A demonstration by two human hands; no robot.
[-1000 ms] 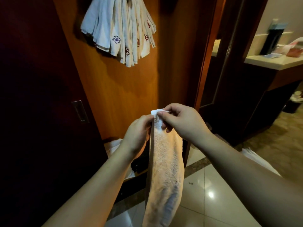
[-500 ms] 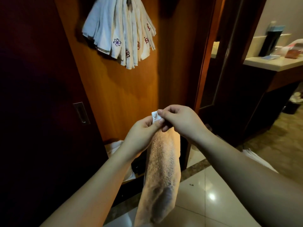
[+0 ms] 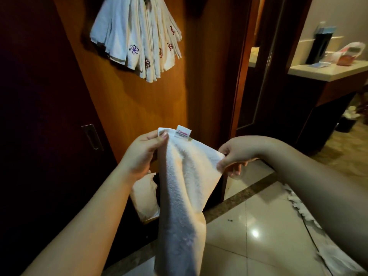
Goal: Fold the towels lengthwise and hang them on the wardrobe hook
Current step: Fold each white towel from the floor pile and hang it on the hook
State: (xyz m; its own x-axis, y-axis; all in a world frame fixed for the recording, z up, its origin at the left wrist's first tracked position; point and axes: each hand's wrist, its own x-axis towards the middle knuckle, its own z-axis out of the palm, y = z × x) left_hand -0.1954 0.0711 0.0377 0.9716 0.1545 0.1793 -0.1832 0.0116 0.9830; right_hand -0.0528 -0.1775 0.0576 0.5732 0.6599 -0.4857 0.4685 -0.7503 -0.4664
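A white terry towel (image 3: 185,188) hangs down in front of me, its top edge spread between both hands. My left hand (image 3: 142,154) pinches the top left corner, beside a small label (image 3: 183,132) that sticks up. My right hand (image 3: 236,154) pinches the top right corner, lower and further right. Several folded white towels with embroidered flowers (image 3: 137,38) hang fanned out high on the orange wardrobe panel (image 3: 143,100). The hook that holds them is hidden at the frame's top.
A dark sliding door with a recessed handle (image 3: 92,137) fills the left. A white bag (image 3: 144,196) sits low inside the wardrobe. Right of the doorframe stands a counter (image 3: 326,71) with a dark kettle and packets. More white cloth (image 3: 310,222) lies on the tiled floor.
My hands were together at the towel's top end. They have moved apart, the right hand going right and down, spreading the top edge wide and showing the label.
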